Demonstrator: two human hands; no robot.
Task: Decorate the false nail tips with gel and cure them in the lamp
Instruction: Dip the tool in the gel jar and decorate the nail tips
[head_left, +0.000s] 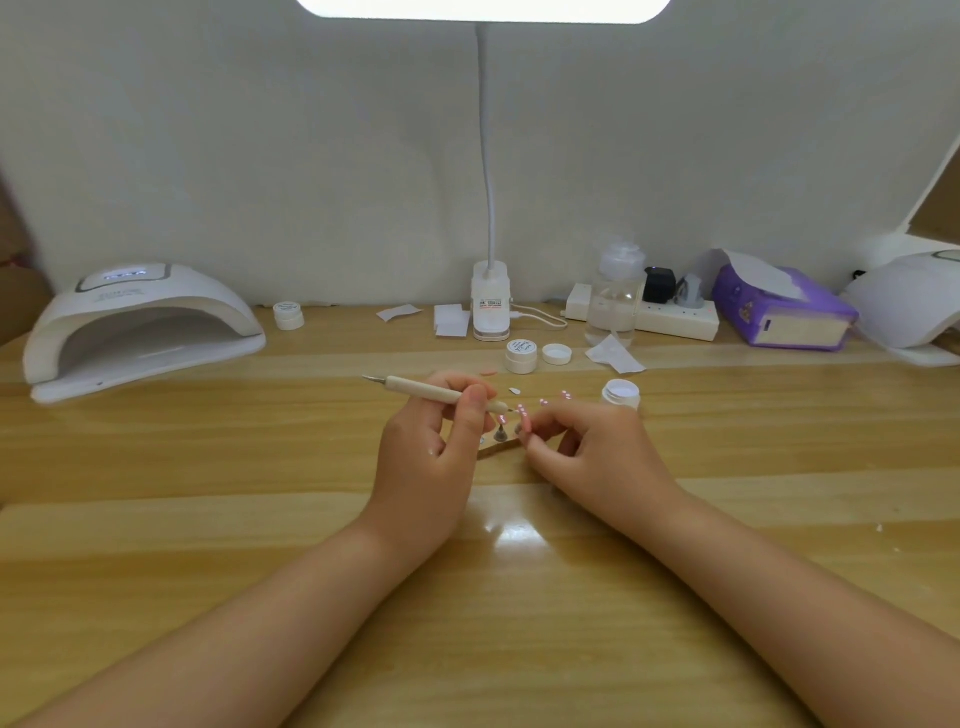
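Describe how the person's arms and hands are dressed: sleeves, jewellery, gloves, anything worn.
Both forearms are bare to the bottom edge of the picture, with no sleeves in view. The left hand and the right hand wear no gloves, and no rings, watch or bracelets show on the fingers or wrists. Whether the fingernails are painted cannot be made out.

A second white domed nail lamp (914, 306) at the right end of the pale wooden desk (208, 545) is cut off by the frame edge, as is the glowing white panel of the clip-on desk light (483, 9) at the top. On that desk, the left hand (431, 457) and right hand (587, 457) hide most of the small stand of pink false nail tips (523, 422), and where the working tip of the beige wooden-handled tool (431, 393) meets the nails is too small to tell. Print on the small white gel jar (521, 356) behind the hands is too small to read.
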